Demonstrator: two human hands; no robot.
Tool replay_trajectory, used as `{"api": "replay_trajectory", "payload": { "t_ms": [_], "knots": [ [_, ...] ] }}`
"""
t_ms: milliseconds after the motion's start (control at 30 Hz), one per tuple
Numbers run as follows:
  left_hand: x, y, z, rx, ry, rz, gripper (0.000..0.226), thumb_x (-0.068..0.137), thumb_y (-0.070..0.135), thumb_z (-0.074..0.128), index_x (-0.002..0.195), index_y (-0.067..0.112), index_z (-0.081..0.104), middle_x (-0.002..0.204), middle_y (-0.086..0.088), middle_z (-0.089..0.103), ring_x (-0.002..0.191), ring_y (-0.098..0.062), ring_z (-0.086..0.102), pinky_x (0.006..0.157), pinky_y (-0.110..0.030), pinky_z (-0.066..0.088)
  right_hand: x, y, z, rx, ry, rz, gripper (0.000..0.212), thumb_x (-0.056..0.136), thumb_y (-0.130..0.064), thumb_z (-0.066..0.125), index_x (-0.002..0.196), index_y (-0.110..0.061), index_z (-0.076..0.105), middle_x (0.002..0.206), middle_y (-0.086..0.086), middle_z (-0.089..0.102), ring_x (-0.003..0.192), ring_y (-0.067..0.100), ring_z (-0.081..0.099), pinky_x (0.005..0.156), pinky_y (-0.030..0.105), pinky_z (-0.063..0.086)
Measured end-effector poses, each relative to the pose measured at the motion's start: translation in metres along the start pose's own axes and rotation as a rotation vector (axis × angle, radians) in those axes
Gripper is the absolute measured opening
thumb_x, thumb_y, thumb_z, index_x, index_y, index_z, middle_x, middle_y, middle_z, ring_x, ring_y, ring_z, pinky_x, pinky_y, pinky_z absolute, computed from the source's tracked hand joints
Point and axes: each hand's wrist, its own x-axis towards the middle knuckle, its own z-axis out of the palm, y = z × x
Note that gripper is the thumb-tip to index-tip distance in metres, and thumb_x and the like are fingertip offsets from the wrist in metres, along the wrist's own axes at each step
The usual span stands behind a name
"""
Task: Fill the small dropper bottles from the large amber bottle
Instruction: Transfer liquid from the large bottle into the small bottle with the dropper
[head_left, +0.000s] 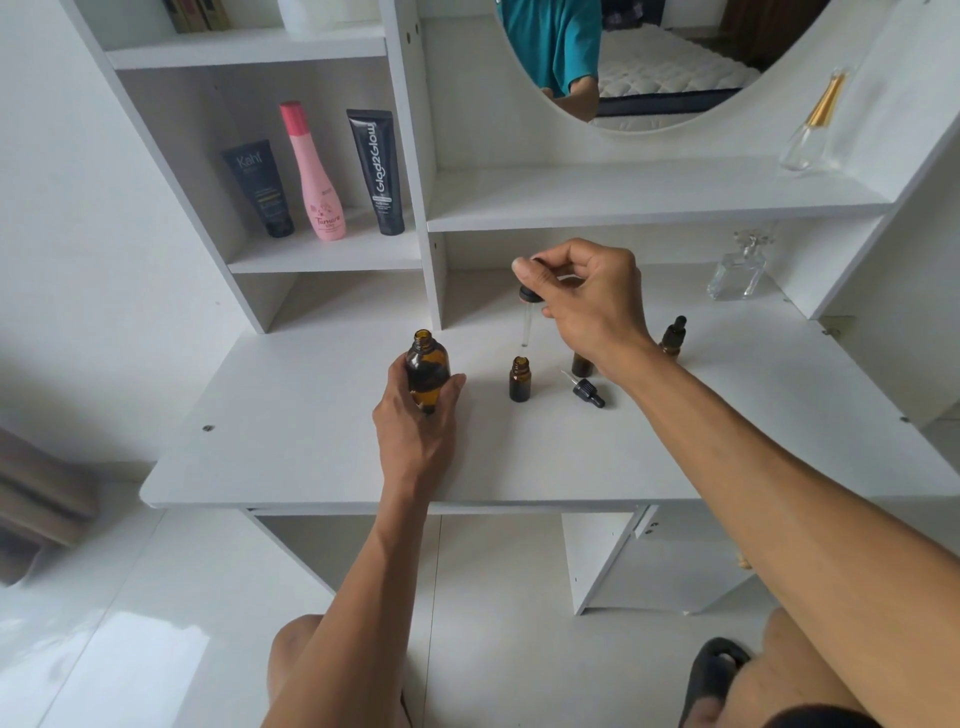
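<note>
My left hand (415, 415) grips the large amber bottle (427, 366), which stands uncapped on the white desk (311, 441). My right hand (587, 301) pinches a dropper cap (530, 295) by its bulb, its glass pipette (527, 327) hanging straight above a small open amber bottle (520, 378). A second small bottle (582, 365) stands partly hidden behind my right wrist. A loose dropper cap (587, 389) lies on the desk beside it. A third small bottle (674, 336), capped, stands further right.
Three cosmetic containers (317, 176) stand in the left shelf cubby. A clear glass perfume bottle (740, 270) sits at the back right, another (813, 124) on the upper shelf. A round mirror (649, 62) hangs above. The desk's front edge is near my knees.
</note>
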Motion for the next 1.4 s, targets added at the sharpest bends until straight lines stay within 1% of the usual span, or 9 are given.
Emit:
{"api": "replay_trajectory", "payload": {
  "t_ms": [67, 167, 233, 333, 433, 600, 933, 1167, 1400],
  "knots": [
    [0.0004, -0.0007, 0.0003, -0.004, -0.003, -0.002, 0.043, 0.089, 0.037, 0.073, 0.125, 0.023, 0.056, 0.102, 0.01, 0.066, 0.09, -0.013, 0.062, 0.08, -0.022, 0.046, 0.0001, 0.0001, -0.0004, -0.004, 0.0, -0.003, 0.016, 0.08, -0.037, 0.08, 0.078, -0.023, 0.074, 0.072, -0.01, 0.073, 0.076, 0.012, 0.073, 0.074, 0.043, 0.061],
    [0.0003, -0.0002, 0.0, 0.002, -0.002, 0.005, 0.043, 0.089, 0.036, 0.073, 0.126, 0.021, 0.056, 0.101, 0.011, 0.065, 0.088, -0.01, 0.06, 0.071, -0.004, 0.04, 0.0005, 0.0001, -0.0007, -0.006, -0.003, -0.004, 0.017, 0.08, -0.038, 0.081, 0.078, -0.022, 0.075, 0.072, -0.01, 0.074, 0.077, 0.014, 0.073, 0.073, 0.044, 0.061],
    [0.0003, 0.0, -0.0001, 0.001, 0.002, 0.007, 0.042, 0.089, 0.035, 0.073, 0.125, 0.02, 0.056, 0.099, 0.013, 0.063, 0.086, -0.009, 0.059, 0.068, 0.0, 0.038, 0.0003, -0.0003, -0.0003, -0.007, -0.007, -0.005, 0.017, 0.08, -0.037, 0.08, 0.079, -0.021, 0.075, 0.072, -0.01, 0.073, 0.076, 0.014, 0.073, 0.073, 0.044, 0.061],
    [0.0005, -0.0008, 0.0002, -0.012, 0.001, 0.011, 0.04, 0.088, 0.034, 0.073, 0.122, 0.022, 0.057, 0.097, 0.012, 0.066, 0.085, -0.011, 0.063, 0.07, -0.003, 0.04, -0.0001, -0.0009, 0.0004, -0.011, -0.006, -0.008, 0.017, 0.081, -0.036, 0.08, 0.077, -0.02, 0.075, 0.068, -0.01, 0.072, 0.074, 0.014, 0.073, 0.072, 0.043, 0.061],
    [0.0009, -0.0017, 0.0007, -0.01, 0.0, 0.011, 0.039, 0.088, 0.035, 0.073, 0.121, 0.024, 0.056, 0.098, 0.012, 0.067, 0.087, -0.013, 0.064, 0.072, -0.015, 0.043, 0.0001, -0.0014, 0.0012, -0.012, -0.01, -0.011, 0.017, 0.081, -0.034, 0.08, 0.078, -0.018, 0.075, 0.069, -0.008, 0.073, 0.074, 0.014, 0.073, 0.072, 0.043, 0.061],
    [0.0015, -0.0032, 0.0008, -0.025, -0.002, 0.001, 0.039, 0.088, 0.035, 0.073, 0.121, 0.024, 0.056, 0.1, 0.008, 0.069, 0.087, -0.013, 0.065, 0.068, -0.002, 0.04, 0.0002, -0.0016, 0.0022, -0.031, -0.014, -0.012, 0.019, 0.082, -0.034, 0.079, 0.079, -0.016, 0.076, 0.07, -0.008, 0.073, 0.074, 0.013, 0.072, 0.072, 0.042, 0.061],
    [0.0019, -0.0025, 0.0011, -0.024, -0.003, 0.006, 0.04, 0.088, 0.036, 0.074, 0.123, 0.025, 0.056, 0.098, 0.012, 0.067, 0.086, -0.011, 0.065, 0.068, -0.002, 0.04, -0.0001, -0.0021, 0.0021, -0.069, -0.018, -0.043, 0.02, 0.083, -0.034, 0.078, 0.077, -0.015, 0.075, 0.066, -0.008, 0.072, 0.063, 0.006, 0.068, 0.068, 0.036, 0.061],
    [0.0021, -0.0043, 0.0015, -0.033, -0.002, 0.008, 0.04, 0.088, 0.036, 0.074, 0.123, 0.025, 0.056, 0.101, 0.009, 0.068, 0.089, -0.014, 0.066, 0.079, -0.022, 0.047, 0.0, -0.0047, 0.0015, -0.104, -0.034, -0.064, 0.022, 0.084, -0.034, 0.077, 0.079, -0.012, 0.075, 0.069, -0.004, 0.073, 0.05, -0.006, 0.056, 0.059, 0.019, 0.049],
    [0.0008, -0.0018, 0.0007, -0.043, -0.003, 0.001, 0.039, 0.088, 0.035, 0.073, 0.122, 0.026, 0.057, 0.096, 0.016, 0.064, 0.086, -0.011, 0.063, 0.069, -0.004, 0.04, 0.0013, -0.0054, 0.0017, -0.151, -0.023, -0.096, 0.025, 0.084, -0.036, 0.077, 0.077, -0.012, 0.075, 0.068, -0.008, 0.072, 0.058, -0.003, 0.061, 0.057, 0.012, 0.042]
  ]
}}
